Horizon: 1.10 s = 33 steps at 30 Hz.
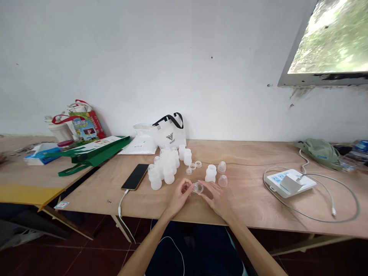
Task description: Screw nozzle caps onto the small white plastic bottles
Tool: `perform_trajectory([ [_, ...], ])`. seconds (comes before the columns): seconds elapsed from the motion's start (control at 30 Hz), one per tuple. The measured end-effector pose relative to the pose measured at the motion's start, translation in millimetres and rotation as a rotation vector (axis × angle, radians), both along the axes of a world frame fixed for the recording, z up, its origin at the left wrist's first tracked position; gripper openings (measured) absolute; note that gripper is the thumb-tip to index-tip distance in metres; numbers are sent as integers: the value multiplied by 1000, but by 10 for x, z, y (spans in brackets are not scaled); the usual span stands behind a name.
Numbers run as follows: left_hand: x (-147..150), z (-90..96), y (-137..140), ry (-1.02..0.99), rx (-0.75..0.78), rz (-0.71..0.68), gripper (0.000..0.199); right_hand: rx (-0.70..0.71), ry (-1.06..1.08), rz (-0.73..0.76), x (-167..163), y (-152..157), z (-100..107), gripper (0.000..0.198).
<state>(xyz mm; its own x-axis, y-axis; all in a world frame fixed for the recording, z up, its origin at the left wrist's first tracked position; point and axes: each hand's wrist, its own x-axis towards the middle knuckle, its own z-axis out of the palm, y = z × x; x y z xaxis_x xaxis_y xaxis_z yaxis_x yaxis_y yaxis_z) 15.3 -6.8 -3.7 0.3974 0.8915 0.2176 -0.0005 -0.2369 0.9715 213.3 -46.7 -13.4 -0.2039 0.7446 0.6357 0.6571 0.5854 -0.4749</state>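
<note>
bare arms (153, 237): seen closest, stretched over dark clothes (198, 249) to the wooden table (244, 209).
left hand (181, 194): thumb and fingertips are pinched nearly together, and a small clear part (196, 188) is held at their tips.
right hand (216, 197): fingers are softly bent, with a gap left between thumb and pointing finger; a clear ring (200, 187) is held there by the tips.
held bits: kept side by side between both hands, near the table's front edge; whether they are joined cannot be told.
white bottles (169, 175): many are bunched past the left hand.
lone bottle (211, 174): set just past the right hand.
clear caps (221, 167): two with round tops are placed right of the lone bottle.
loose rings (198, 164): three are laid near the bunch, past the held bits.
phone (135, 177): laid left of the bunch, with a white cord (119, 211) plugged in.
white bag (171, 132): stood behind the bunch, by the wall (244, 96).
</note>
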Motion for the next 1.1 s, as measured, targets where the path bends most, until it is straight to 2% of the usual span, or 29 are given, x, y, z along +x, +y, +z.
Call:
perform_trajectory([
  [0.17,9,-8,1,30,38,1,33,-6,-63,24,3,13,-19,42],
  [0.37,16,-81,54,91,40,31,36,17,-31,-4,26,35,-77,43],
  [0.57,17,16,6,195,23,-96,43,48,7,12,16,-6,-30,41],
  [0.7,15,65,-16,193,35,-130,44,77,3,35,12,-38,14,39],
  [1.0,-5,24,3,184,77,-46,39,66,-114,38,-18,-26,27,41],
  [1.1,-3,40,-13,188,100,-46,38,12,-81,14,-39,-25,37,31],
])
